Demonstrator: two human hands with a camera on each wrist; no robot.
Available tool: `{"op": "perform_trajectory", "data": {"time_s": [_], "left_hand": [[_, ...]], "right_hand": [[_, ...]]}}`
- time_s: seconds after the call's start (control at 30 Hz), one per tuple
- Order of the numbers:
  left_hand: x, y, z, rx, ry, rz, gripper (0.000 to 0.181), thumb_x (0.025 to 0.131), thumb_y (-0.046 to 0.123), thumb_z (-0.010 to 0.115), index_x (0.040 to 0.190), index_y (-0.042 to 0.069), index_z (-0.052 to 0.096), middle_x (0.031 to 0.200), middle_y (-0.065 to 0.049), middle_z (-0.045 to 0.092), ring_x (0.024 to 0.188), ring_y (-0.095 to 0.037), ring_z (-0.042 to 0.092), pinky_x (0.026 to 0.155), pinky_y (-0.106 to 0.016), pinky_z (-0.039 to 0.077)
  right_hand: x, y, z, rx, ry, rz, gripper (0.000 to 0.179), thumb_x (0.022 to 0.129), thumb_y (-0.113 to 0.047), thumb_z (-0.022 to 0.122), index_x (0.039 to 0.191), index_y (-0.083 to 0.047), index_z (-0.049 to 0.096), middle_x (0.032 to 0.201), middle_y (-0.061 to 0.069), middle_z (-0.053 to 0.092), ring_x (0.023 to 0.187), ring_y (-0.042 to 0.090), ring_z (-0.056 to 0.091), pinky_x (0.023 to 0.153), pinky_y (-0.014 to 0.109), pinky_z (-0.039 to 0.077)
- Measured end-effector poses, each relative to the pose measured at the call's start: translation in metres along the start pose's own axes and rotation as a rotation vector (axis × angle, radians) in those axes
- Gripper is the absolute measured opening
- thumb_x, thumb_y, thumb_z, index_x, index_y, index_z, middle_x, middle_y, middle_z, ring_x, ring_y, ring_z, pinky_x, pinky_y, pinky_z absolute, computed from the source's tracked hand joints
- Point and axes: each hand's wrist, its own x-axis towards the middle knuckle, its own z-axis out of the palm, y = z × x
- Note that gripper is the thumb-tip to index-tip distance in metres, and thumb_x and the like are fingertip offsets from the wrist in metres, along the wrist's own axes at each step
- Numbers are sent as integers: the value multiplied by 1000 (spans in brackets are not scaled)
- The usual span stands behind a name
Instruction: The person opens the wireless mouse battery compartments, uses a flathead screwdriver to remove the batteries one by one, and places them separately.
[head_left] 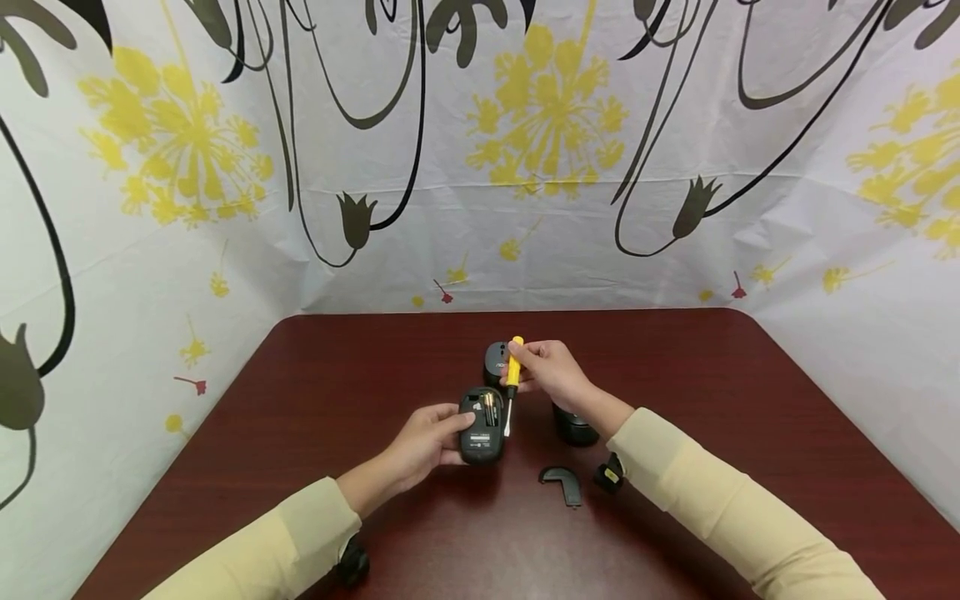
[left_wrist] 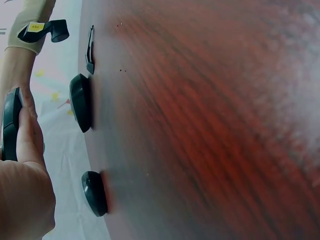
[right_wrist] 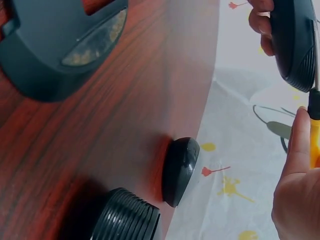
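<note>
My left hand (head_left: 423, 446) holds a black computer mouse (head_left: 481, 433) above the table, its underside facing up and thumb on top. Its battery compartment is uncovered, and black-and-gold batteries (head_left: 491, 409) show inside. In my right hand (head_left: 552, 372) is a screwdriver (head_left: 513, 368) with a yellow handle, shaft pointing down along the mouse's right side. From the right wrist view, the shaft overlaps the edge of the held mouse (right_wrist: 295, 45). A curved black cover (head_left: 564, 485) lies on the table, below and right of the held mouse.
A second mouse (head_left: 495, 360) sits on the dark red table (head_left: 360, 367) behind the held one. Another black mouse with ribbed sides (head_left: 576, 428) lies under my right forearm. Wrist cameras (head_left: 609, 475) are strapped at both cuffs. Patterned cloth (head_left: 465, 150) hangs behind the table.
</note>
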Motion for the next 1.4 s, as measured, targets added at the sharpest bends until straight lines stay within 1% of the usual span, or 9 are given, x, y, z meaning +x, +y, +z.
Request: {"op": "perform_trajectory", "data": {"time_s": [0.17,0.33,0.63,0.9,1.0,1.13,1.23,1.33,1.4], "left_hand": [[-2,-2,0,-8,5,-2,44,97,14,58,128,-15,47,109,-22,65,93,-28,68,76,-38,58],[-4,-3,1,-10,7,-1,42,97,12,57,126,-16,47,106,-21,66,91,-27,68,75,-38,58],[-6,-5,0,-11,-3,1,40,97,13,58,124,-15,49,105,-21,67,90,-27,69,74,-38,58],[-8,-7,-2,0,-10,-1,41,97,14,58,126,-15,49,106,-21,67,90,-27,69,75,-38,58],[-8,-7,-3,-2,-10,-7,41,97,14,58,125,-14,49,107,-21,67,90,-27,69,75,-38,58],[-8,-8,-3,0,-14,-17,42,97,15,59,126,-14,49,107,-22,67,90,-27,69,74,-38,58],[-9,-9,-3,2,-15,-22,43,97,16,59,126,-14,49,107,-22,67,90,-27,69,74,-38,58],[-9,-10,-3,4,-15,-25,43,97,17,59,126,-13,50,108,-22,66,91,-27,69,74,-38,58],[-9,-10,-3,7,-17,-25,43,97,18,60,126,-13,50,108,-22,66,91,-27,69,74,-38,58]], "right_hand": [[-1,-1,-2,-7,17,12,43,102,-27,52,112,15,58,84,14,70,74,19,69,69,33,59],[-2,-5,-9,32,15,20,42,101,-29,54,115,10,58,87,16,70,78,22,70,70,33,59],[-6,-18,-29,67,19,24,40,101,-31,53,115,7,55,95,15,70,90,26,70,78,37,57],[-6,-23,-54,47,51,22,52,100,-36,54,122,11,52,111,20,64,98,23,66,85,37,55],[-6,-23,-63,41,73,28,51,100,-37,54,120,9,53,107,15,63,95,20,65,85,36,55],[-8,-24,-78,34,101,33,47,100,-36,53,120,6,54,101,4,62,89,12,63,84,32,54],[-9,-25,-91,67,115,47,40,100,-35,54,115,1,58,99,2,61,86,11,63,83,29,55],[-11,-26,-104,107,127,64,29,100,-34,55,101,-8,66,95,2,61,82,11,62,79,27,55],[-12,-26,-112,128,134,72,26,100,-34,54,92,-14,68,93,1,61,80,10,61,76,26,54]]}}
